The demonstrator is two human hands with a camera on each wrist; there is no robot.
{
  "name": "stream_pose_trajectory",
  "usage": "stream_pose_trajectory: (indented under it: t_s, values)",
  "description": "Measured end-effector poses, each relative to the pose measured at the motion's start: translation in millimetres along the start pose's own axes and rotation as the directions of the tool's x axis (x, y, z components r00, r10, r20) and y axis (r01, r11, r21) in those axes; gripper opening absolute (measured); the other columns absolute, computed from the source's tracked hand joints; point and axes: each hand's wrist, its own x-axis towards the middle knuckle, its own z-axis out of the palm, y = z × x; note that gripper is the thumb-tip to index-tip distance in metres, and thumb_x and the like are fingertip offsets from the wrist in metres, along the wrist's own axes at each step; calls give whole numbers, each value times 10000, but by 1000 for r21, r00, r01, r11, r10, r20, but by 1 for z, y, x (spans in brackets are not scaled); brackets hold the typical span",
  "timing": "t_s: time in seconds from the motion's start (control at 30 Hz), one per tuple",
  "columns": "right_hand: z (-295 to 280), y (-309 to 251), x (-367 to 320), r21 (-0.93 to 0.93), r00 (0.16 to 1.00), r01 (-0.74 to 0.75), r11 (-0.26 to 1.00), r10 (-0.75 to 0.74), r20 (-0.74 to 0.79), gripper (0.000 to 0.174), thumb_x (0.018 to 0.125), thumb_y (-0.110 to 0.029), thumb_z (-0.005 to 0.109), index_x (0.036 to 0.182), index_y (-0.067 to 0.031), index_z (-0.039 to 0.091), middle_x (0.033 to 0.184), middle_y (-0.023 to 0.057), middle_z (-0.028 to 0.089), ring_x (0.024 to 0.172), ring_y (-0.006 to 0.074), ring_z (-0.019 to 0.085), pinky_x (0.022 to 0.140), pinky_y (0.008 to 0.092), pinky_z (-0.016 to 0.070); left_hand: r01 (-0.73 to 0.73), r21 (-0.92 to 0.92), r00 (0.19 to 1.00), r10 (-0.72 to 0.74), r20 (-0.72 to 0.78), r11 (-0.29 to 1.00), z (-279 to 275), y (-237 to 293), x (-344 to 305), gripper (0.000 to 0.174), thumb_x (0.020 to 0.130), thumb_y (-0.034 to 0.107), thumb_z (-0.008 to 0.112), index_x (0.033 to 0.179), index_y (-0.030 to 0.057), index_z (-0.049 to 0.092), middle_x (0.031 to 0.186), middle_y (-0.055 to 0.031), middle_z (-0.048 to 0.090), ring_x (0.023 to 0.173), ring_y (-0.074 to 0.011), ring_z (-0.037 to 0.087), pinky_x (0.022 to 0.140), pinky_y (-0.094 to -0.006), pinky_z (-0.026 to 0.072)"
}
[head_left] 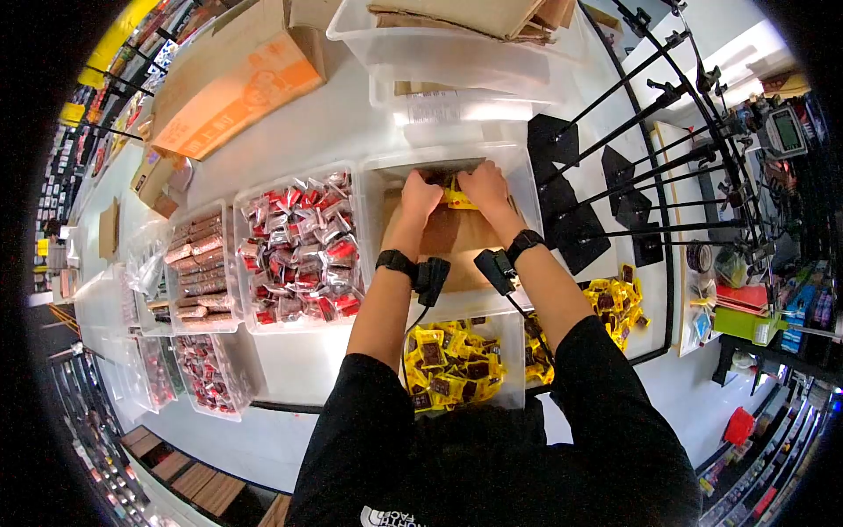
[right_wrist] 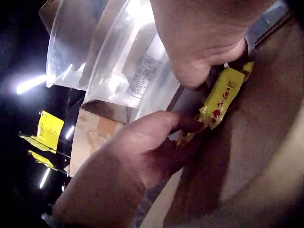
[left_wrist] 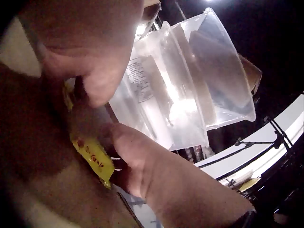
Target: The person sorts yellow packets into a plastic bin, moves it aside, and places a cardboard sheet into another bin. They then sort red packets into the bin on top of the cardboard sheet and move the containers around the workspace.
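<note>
A clear bin [head_left: 373, 189] lined with brown cardboard [head_left: 465, 255] has both hands at its far end. Yellow packets lie between the hands; one packet [head_left: 458, 199] shows red lettering in the left wrist view [left_wrist: 97, 161] and the right wrist view [right_wrist: 223, 97]. The left hand [head_left: 421, 197] [right_wrist: 142, 147] has thumb and fingers curled on yellow wrapping at one end. The right hand [head_left: 486, 187] [left_wrist: 152, 166] pinches at the other end, its fingertips partly hidden. Close to each wrist camera, that side's own hand covers much of the view.
Left of the bin stands a tub of red-and-clear packets [head_left: 303, 250], then a tub of brown sticks [head_left: 200, 263]. A tub of yellow packets [head_left: 457, 364] is nearer the body. Black stands [head_left: 575, 233] are at the right; stacked clear bins [head_left: 439, 61] stand beyond.
</note>
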Motion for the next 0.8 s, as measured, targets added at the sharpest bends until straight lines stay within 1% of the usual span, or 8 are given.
stream_pose_trajectory:
  t_s: [0.07,0.13,0.23,0.33,0.53,0.63,0.67,0.8]
  values:
    - [1,2,1,20,1000,-25,999,25,1,540,750,-336,565,1029,122,496,1023,256,547,974,384,525,887,433,406,29,-53,998,-26,54,998,-4,5,-6,400,659,16,600,1016,-58,436,896,-142,535,744,-222,560,621,-337,468]
    - [9,12,9,43,999,-52,998,52,-3,516,761,-348,551,1000,109,529,980,252,572,929,386,555,865,444,419,208,-597,964,-58,259,775,-13,24,-33,347,671,27,572,975,-46,423,867,-137,519,734,-234,556,601,-359,480]
    - [12,25,11,-58,990,117,991,-112,81,498,776,-404,508,885,74,592,856,257,602,842,399,583,816,445,439,277,-652,939,-55,340,706,-22,33,-57,287,687,35,532,939,-29,410,839,-121,506,722,-237,548,585,-366,488]
    - [-11,4,-56,527,998,-19,850,47,-39,500,780,-425,451,777,49,610,801,237,611,768,394,579,703,427,435,301,-606,938,-114,328,736,-47,57,-105,362,699,43,492,1042,-27,400,860,-123,515,691,-217,542,570,-340,485]
    - [-5,15,-169,789,966,19,614,192,-173,371,822,-332,480,916,16,567,819,199,580,789,298,564,710,369,411,215,-704,933,69,352,677,-50,26,-171,515,724,-3,425,1227,80,349,1008,-54,517,792,-169,557,643,-278,490]
    - [-27,16,-230,758,991,-1,653,102,-87,324,846,-291,484,917,15,561,816,140,569,760,211,519,688,315,403,102,-747,870,306,388,657,-64,4,-227,515,717,-17,468,1202,59,314,1080,-98,472,952,-185,502,756,-288,452]
    - [-29,23,-258,691,995,-4,723,73,-71,268,865,-236,481,903,18,558,802,65,560,724,101,474,657,254,396,80,-695,859,304,412,714,-65,-10,-244,515,729,-9,459,1215,77,314,1088,-87,474,938,-164,511,758,-270,455]
    - [19,84,-297,610,996,-35,791,-26,90,283,840,-243,516,945,18,545,797,74,559,719,127,486,658,273,401,186,-447,771,152,619,875,-72,-59,-288,476,774,27,461,1231,60,331,1139,-92,475,952,-168,516,806,-278,443]
